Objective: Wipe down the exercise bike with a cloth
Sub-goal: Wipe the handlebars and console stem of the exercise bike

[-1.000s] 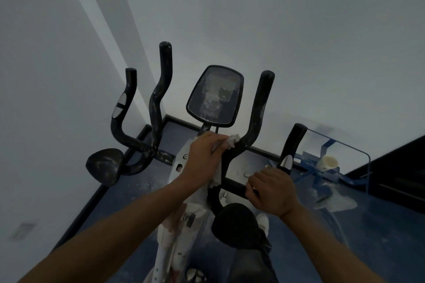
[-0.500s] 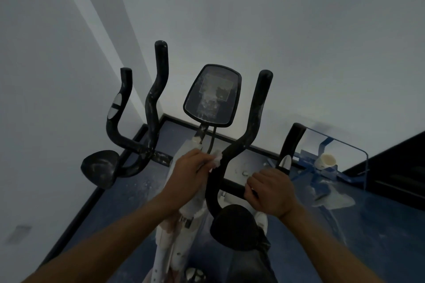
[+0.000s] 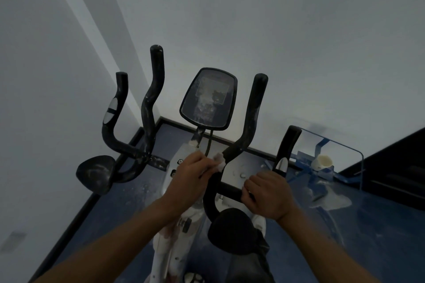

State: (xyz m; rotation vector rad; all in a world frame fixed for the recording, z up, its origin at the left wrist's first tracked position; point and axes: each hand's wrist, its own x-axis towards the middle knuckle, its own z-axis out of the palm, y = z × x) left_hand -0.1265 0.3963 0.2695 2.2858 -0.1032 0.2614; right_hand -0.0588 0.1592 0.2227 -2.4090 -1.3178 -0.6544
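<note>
The exercise bike has a white frame, black handlebars and a dark console screen. My left hand grips a small white cloth and presses it against the lower bend of the inner right handlebar. Only a bit of the cloth shows past my fingers. My right hand is curled round the black crossbar, just below the outer right grip. The left handlebars stand free.
A black pad juts out at the left, another sits below my right hand. White walls close in behind and at left. A clear panel with a blue frame and a pale cup stands right, on a blue floor.
My left hand with the cloth has slid down from near the console stem to the lower bend of the handlebar. My right hand has kept its hold on the crossbar.
</note>
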